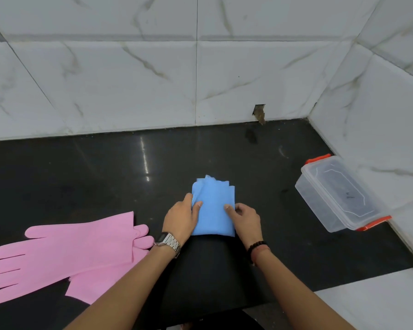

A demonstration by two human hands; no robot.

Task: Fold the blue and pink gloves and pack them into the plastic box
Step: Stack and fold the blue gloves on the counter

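The blue gloves (pixel 214 206) lie folded into a compact stack on the black counter at the centre. My left hand (pixel 180 219) grips the stack's left edge, thumb on top. My right hand (pixel 244 219) pinches its right edge. The pink gloves (pixel 65 251) lie flat and unfolded at the lower left, one overlapping the other, fingers pointing left and right. The clear plastic box (pixel 339 194) with orange clips stands at the right, its lid on, apart from both hands.
The black counter (pixel 105 175) ends at white marble-tiled walls behind and to the right (pixel 379 103). A small hole (pixel 260 113) shows in the back wall near the counter. The counter's front edge runs along the lower right.
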